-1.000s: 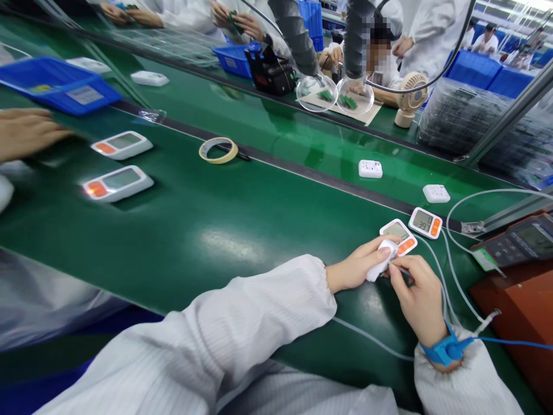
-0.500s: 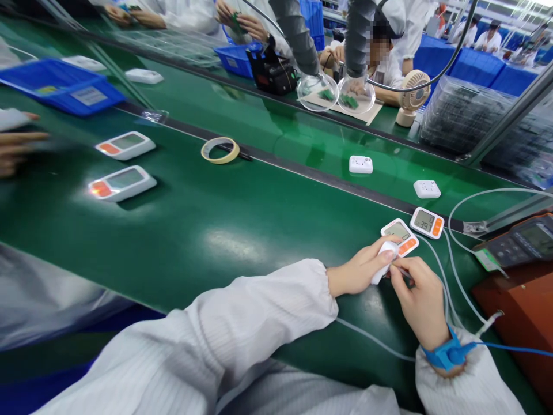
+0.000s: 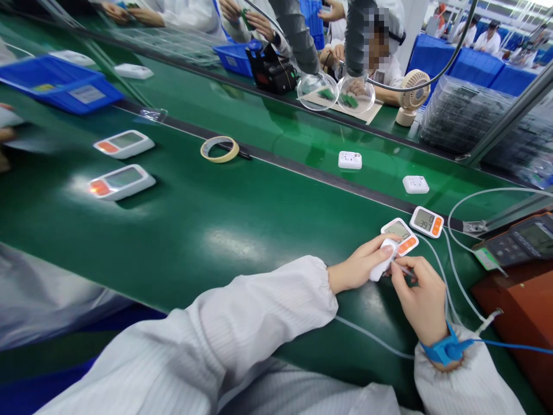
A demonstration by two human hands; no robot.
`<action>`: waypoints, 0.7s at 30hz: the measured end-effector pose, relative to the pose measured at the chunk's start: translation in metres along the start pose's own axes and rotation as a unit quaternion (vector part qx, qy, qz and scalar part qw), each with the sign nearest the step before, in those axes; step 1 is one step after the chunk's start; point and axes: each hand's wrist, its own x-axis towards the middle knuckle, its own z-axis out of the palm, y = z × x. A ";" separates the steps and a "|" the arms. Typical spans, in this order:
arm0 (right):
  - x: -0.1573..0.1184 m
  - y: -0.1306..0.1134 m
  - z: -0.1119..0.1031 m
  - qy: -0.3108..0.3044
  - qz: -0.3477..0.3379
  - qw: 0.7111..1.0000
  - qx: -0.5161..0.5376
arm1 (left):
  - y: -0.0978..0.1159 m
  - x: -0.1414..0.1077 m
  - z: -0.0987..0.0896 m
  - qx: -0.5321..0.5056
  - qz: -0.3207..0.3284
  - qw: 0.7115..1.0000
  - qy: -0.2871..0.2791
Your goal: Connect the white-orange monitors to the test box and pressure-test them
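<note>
My left hand [image 3: 356,268] is closed round a small white plastic device [image 3: 383,260], thumb on top. Against that device's lower right edge, my right hand [image 3: 421,294] pinches the end of a thin grey cable [image 3: 407,271]; whether the end is inside the device I cannot tell. A blue wrist strap [image 3: 447,349] circles my right wrist. Just beyond my left fingers lies a white monitor with orange buttons [image 3: 401,235], partly covered by them. Beside it, a second such monitor [image 3: 427,222] shows digits on its screen.
Two white units [image 3: 349,160] [image 3: 416,184] lie on the green belt behind the dark rail. A tape roll [image 3: 219,150] rests by the rail. Further left are two larger white devices [image 3: 124,144] [image 3: 122,183], a blue tray [image 3: 64,86] and a blurred co-worker's hand. A meter [image 3: 518,242] stands right.
The white units on the belt have shifted left. My hands stay in place, with the held device turned slightly. The co-worker's hand at the left has drawn back toward the frame's edge.
</note>
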 end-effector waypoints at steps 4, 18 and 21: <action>-0.001 0.000 0.002 -0.002 -0.001 1.000 0.000 | 0.000 0.000 -0.002 0.031 -0.005 0.999 -0.023; -0.003 0.000 0.002 -0.029 0.007 0.999 0.036 | 0.000 -0.004 -0.004 0.195 0.036 0.980 -0.027; -0.004 -0.001 0.001 -0.027 0.008 0.999 0.030 | -0.001 -0.005 -0.004 0.205 0.048 0.977 -0.031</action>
